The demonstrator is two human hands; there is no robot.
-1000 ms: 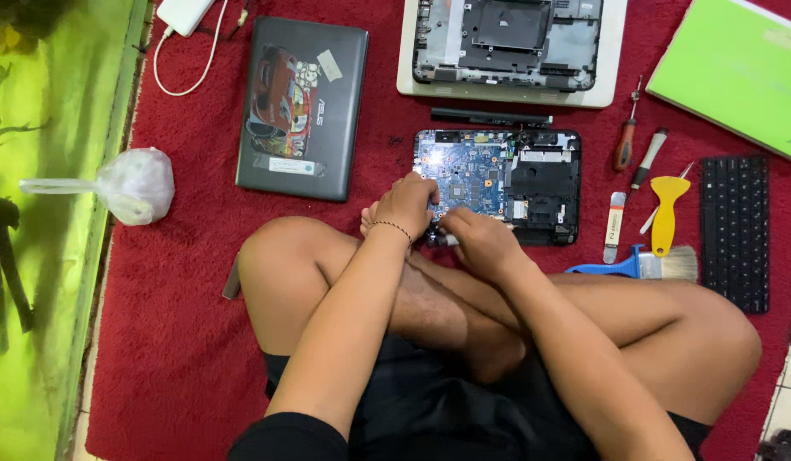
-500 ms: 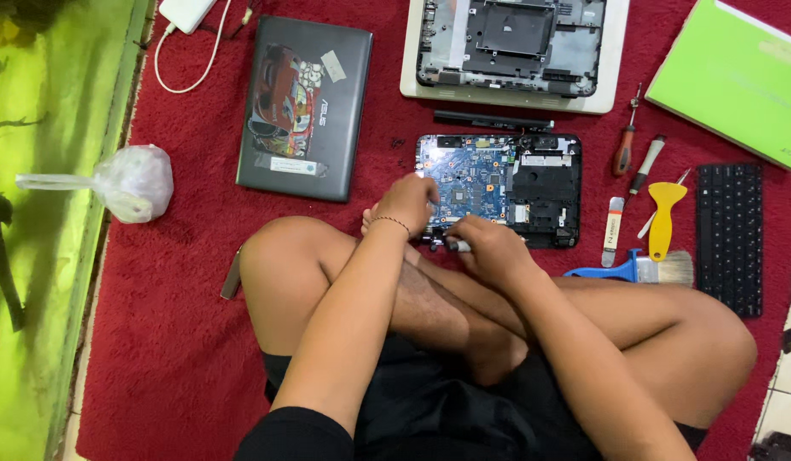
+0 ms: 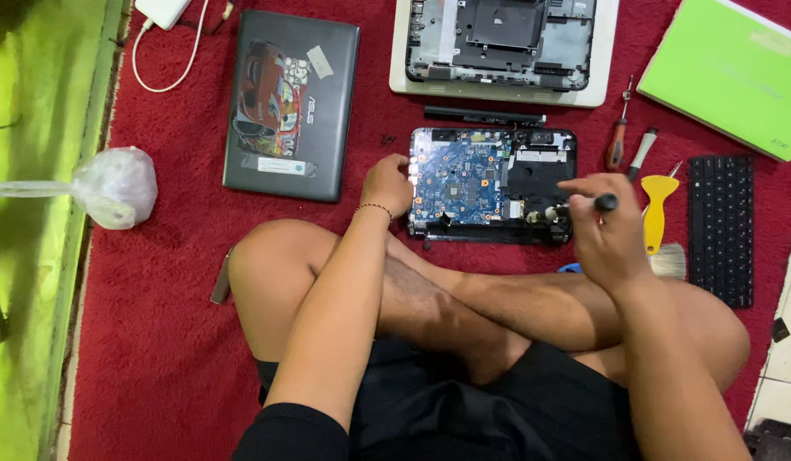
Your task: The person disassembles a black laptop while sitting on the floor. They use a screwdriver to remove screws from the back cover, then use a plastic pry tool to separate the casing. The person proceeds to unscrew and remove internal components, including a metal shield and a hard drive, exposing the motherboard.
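While gripped: one screwdriver [image 3: 593, 204], one motherboard [image 3: 464, 177], two hands.

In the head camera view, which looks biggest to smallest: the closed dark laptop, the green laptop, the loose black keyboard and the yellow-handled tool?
1. Closed dark laptop
2. Green laptop, though the frame cuts it off, so it may really match or exceed the dark one
3. Loose black keyboard
4. Yellow-handled tool

Left hand [image 3: 387, 185] rests flat; right hand [image 3: 607, 229] raised (fingers pinched).
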